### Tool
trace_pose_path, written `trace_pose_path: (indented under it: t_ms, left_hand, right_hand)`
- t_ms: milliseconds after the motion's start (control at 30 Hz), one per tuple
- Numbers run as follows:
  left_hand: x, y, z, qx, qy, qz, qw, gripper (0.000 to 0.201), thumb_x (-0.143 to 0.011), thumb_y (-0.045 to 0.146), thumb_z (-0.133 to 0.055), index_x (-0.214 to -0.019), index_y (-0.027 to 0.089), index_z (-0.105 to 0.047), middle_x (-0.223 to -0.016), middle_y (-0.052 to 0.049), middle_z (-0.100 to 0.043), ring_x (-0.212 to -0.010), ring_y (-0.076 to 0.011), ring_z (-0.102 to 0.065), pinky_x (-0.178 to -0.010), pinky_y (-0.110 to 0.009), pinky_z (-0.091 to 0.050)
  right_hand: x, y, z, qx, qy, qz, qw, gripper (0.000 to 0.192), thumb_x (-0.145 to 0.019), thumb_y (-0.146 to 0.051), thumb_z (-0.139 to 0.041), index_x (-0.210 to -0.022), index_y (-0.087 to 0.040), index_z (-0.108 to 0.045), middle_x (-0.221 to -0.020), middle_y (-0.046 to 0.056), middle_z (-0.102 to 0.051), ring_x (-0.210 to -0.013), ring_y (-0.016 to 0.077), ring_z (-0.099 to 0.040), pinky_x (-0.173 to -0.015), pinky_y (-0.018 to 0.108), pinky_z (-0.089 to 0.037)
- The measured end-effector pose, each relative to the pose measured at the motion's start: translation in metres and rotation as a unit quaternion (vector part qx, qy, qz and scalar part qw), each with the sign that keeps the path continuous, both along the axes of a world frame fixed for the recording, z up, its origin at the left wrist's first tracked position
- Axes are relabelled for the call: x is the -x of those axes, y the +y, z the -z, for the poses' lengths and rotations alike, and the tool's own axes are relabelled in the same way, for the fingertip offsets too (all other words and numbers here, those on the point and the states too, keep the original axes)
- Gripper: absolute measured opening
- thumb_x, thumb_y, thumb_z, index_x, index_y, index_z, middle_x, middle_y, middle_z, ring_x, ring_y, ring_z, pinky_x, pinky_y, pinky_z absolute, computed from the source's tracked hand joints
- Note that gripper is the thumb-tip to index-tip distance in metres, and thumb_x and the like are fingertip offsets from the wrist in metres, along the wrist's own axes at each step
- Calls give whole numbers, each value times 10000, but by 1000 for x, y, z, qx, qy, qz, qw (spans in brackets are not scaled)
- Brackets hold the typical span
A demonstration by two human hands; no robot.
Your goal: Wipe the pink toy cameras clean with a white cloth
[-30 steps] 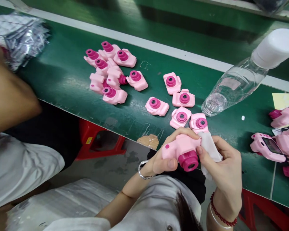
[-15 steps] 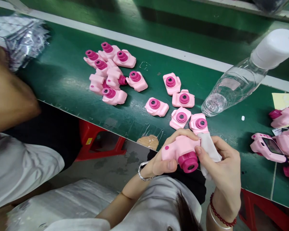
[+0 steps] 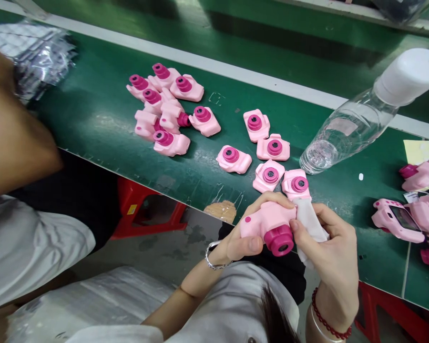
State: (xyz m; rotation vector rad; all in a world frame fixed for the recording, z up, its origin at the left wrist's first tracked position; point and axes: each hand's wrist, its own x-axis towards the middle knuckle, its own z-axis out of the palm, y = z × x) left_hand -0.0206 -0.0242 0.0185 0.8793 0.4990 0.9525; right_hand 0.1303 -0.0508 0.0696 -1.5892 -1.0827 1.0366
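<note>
In my left hand is a pink toy camera, its dark pink lens turned toward me and down. The fingers wrap behind the body and the thumb lies along its lower side. My right hand pinches a white cloth against the camera's right end, with the thumb at the body's edge. Just beyond my hands, another pink camera lies lens up on the green table, partly covered by the cloth. Several more cameras lie near it.
A clear bottle with a white cap stands right of the cameras. Farther left sits a cluster of pink cameras; more cameras are at the right edge. A co-worker's arm reaches in at left beside plastic bags. Red stools stand below.
The co-worker's arm at left has shifted slightly. My hands keep the same grip on the camera and cloth, with hardly any movement.
</note>
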Motion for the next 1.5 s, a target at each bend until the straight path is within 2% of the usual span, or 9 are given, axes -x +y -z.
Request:
trace_pose_path:
  t_ms: [200,333,433,567,800,1133,1233,1300,1500]
  left_hand:
    - [-2,1,-8,39,8,1,999,743,-659,736,-752,-1144,193,-608,-1061,-100,-675,-986,-295,-668,-826,-379,-529]
    - [-6,5,-11,19,6,-33,999,683,-734,712,-700,-1161,188,-609,-1071,-104,-672,-992,-293,-672,-866,-401,-541]
    - [-8,3,-11,12,17,-77,997,681,-722,718,-713,-1152,198,-619,-1065,-88,-658,-961,-272,-660,-870,-400,-535]
    - [-10,-4,-8,-16,1,-55,998,710,-687,720,-759,-1150,200,-621,-1012,-71,-648,-872,-238,-635,-838,-384,-517]
    - [-13,-7,-9,-69,42,-106,991,689,-701,724,-757,-1133,200,-639,-981,-64,-607,-836,-221,-586,-831,-390,-492]
    - [-8,-7,-12,-97,70,-87,989,692,-692,768,-720,-1106,219,-644,-954,-77,-611,-868,-257,-593,-867,-432,-481]
    - [-4,0,-14,-99,60,-93,989,703,-690,767,-714,-1117,215,-632,-982,-84,-620,-896,-264,-605,-888,-445,-495]
    - [-3,7,-19,-56,42,-90,994,709,-701,750,-705,-1157,214,-618,-1029,-90,-634,-937,-278,-627,-876,-443,-517]
    - [-8,16,-30,22,9,-96,995,737,-710,764,-586,-1168,188,-636,-1020,-112,-674,-993,-350,-669,-839,-479,-561]
  right_hand:
    - [-4,-14,15,-75,-38,54,995,193,-857,-384,-741,-777,-212,-778,-547,-32,-584,-461,86,-461,-404,185,-360]
    - [7,-18,15,-112,-78,36,990,163,-896,-337,-709,-815,-231,-803,-627,-2,-671,-492,115,-537,-439,221,-435]
    - [16,-20,12,-120,-87,37,988,175,-927,-276,-666,-825,-240,-804,-650,-1,-695,-512,118,-580,-476,220,-476]
    - [19,-26,11,-125,-79,53,988,165,-946,-261,-659,-887,-262,-813,-698,0,-719,-539,124,-605,-514,232,-503]
    - [19,-38,10,-88,-77,69,991,153,-943,-308,-677,-913,-258,-818,-816,24,-770,-658,166,-695,-609,256,-562]
    - [14,-37,-2,-82,-79,49,992,161,-939,-299,-668,-953,-262,-824,-760,23,-745,-567,145,-623,-519,241,-501]
    - [21,-36,6,-62,-25,-23,997,204,-934,-274,-636,-839,-235,-812,-658,2,-694,-523,123,-577,-491,215,-461]
    - [25,-38,16,-35,23,-60,997,232,-914,-296,-649,-743,-210,-779,-586,-10,-637,-512,116,-549,-483,205,-437]
    - [11,-46,33,60,141,84,985,330,-875,-478,-726,-719,-191,-684,-555,-31,-509,-453,77,-373,-389,190,-282]
